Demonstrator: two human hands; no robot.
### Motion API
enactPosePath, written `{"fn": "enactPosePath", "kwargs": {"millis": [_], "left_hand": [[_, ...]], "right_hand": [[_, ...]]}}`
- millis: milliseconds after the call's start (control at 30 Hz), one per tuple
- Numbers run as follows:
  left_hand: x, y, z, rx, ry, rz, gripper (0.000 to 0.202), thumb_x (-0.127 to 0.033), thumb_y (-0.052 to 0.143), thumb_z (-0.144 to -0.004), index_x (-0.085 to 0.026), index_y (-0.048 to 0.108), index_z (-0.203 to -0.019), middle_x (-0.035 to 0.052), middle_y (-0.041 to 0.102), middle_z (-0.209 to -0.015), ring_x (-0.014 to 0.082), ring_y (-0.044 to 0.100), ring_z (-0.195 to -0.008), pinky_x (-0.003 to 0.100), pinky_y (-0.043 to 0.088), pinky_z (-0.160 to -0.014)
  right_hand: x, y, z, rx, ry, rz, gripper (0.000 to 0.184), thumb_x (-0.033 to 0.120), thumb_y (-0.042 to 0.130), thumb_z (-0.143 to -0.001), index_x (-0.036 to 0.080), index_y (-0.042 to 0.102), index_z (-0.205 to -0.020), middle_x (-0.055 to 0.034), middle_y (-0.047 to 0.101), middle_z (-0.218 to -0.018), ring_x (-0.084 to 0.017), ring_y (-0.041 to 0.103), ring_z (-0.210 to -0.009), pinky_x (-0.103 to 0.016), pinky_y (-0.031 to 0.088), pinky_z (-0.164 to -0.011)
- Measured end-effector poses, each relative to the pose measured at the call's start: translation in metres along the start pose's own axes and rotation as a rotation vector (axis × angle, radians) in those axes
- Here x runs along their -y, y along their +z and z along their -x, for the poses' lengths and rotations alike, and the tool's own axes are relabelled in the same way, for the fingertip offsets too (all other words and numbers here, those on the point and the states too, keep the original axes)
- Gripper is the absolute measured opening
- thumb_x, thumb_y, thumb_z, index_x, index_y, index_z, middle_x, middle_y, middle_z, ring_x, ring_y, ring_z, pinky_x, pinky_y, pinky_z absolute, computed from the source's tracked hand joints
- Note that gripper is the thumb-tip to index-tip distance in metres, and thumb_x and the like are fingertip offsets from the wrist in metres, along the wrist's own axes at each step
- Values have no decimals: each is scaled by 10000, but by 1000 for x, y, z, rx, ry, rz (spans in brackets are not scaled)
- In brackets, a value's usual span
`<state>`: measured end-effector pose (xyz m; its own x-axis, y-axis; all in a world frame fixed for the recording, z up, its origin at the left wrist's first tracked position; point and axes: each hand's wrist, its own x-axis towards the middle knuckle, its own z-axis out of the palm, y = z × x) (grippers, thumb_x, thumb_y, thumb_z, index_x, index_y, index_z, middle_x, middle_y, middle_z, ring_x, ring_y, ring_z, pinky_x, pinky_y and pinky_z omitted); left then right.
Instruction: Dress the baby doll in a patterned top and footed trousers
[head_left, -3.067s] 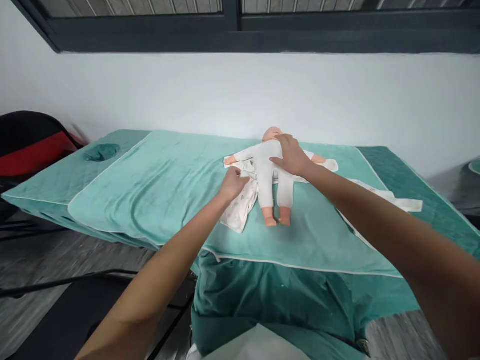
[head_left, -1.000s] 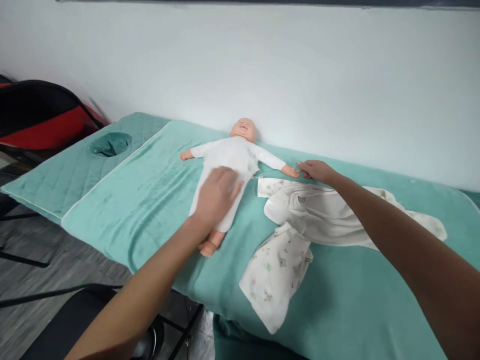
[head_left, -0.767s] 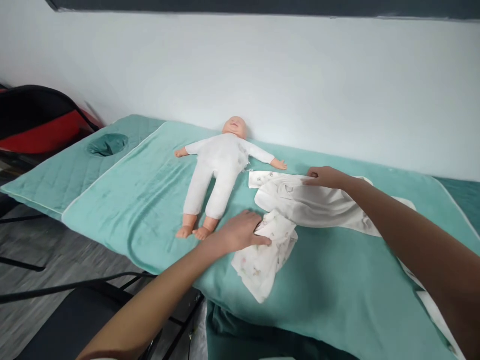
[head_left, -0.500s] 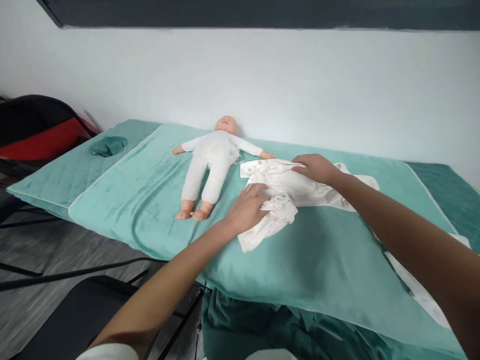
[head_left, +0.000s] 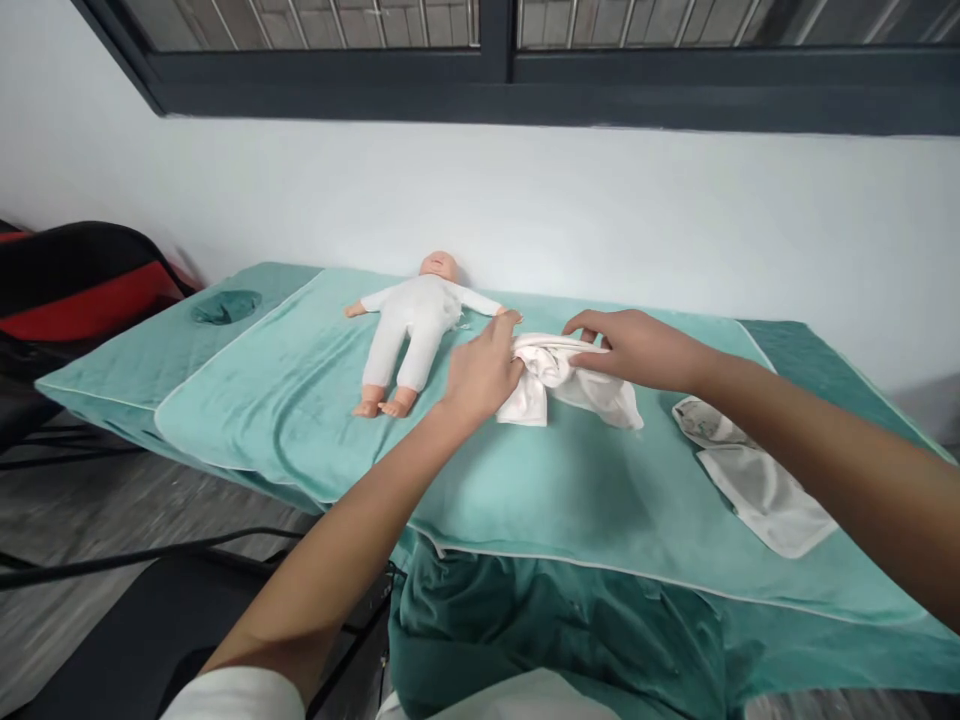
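Observation:
A baby doll [head_left: 409,325] in a white one-piece lies on its back on the teal towel [head_left: 315,400], head toward the wall. Just right of the doll, a bunched white baby garment [head_left: 570,385] rests on the towel. My left hand [head_left: 480,370] grips the garment's left end, fingers closed into the cloth. On the garment's upper edge, my right hand [head_left: 637,345] pinches the fabric. A second white cloth [head_left: 750,475] lies flat farther right, apart from both hands.
The towel covers a massage table [head_left: 135,350] with a face hole [head_left: 225,305] at its left end, set against a white wall under a dark window frame. A red and black chair [head_left: 75,290] stands left. Dark cables cross the grey floor [head_left: 112,560].
I slid the doll off the garment to the left, then both hands gathered the spread garment into a bundle. The camera tilted up, showing the window again.

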<state>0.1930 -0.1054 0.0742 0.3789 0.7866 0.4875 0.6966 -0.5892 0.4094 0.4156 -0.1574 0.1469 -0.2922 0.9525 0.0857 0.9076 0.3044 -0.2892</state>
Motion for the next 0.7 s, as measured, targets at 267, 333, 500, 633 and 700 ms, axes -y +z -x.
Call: {"fn": "enactPosePath", "kwargs": {"millis": [267, 333, 500, 633, 700], "left_hand": [[-13, -12, 1, -128, -181, 445, 284, -159, 549, -815, -224, 632, -1079, 20, 710, -1087, 196, 634, -928, 335, 499, -909], [-22, -14, 3, -93, -245, 549, 309, -169, 580, -801, -218, 634, -1102, 20, 701, -1090, 182, 622, -905, 329, 503, -899], [-33, -27, 12, 150, -192, 872, 422, -332, 660, -834, -241, 619, -1244, 33, 653, -1031, 180, 632, -861, 323, 542, -788], [-25, -39, 12, 284, -41, 925, 404, -373, 651, -869, -256, 636, -1255, 38, 628, -958, 185, 632, -883, 325, 544, -787], [-18, -41, 9, 149, 46, 748, 448, -339, 682, -850, -260, 618, -1287, 55, 619, -1059, 208, 607, -1022, 361, 521, -916]], "right_hand": [[-7, 42, -2, 16, 135, -99, 288, 414, 570, -868, 267, 679, -1089, -81, 749, -1083, -316, 697, -929, -371, 526, -697], [0, 52, -4, 53, 174, -331, 281, 446, 537, -894, 255, 701, -1018, -74, 751, -1075, -313, 707, -919, -382, 553, -701], [6, 65, -5, 10, 281, -961, 307, 501, 622, -842, 243, 707, -985, -44, 757, -990, -298, 712, -893, -391, 590, -718], [6, 64, -5, -86, 234, -1137, 398, 503, 592, -854, 224, 681, -1124, -78, 750, -1026, -312, 704, -949, -410, 586, -752], [10, 61, -5, -130, 223, -1163, 421, 496, 579, -861, 213, 668, -1160, -92, 744, -1032, -310, 696, -976, -404, 582, -770]]}}
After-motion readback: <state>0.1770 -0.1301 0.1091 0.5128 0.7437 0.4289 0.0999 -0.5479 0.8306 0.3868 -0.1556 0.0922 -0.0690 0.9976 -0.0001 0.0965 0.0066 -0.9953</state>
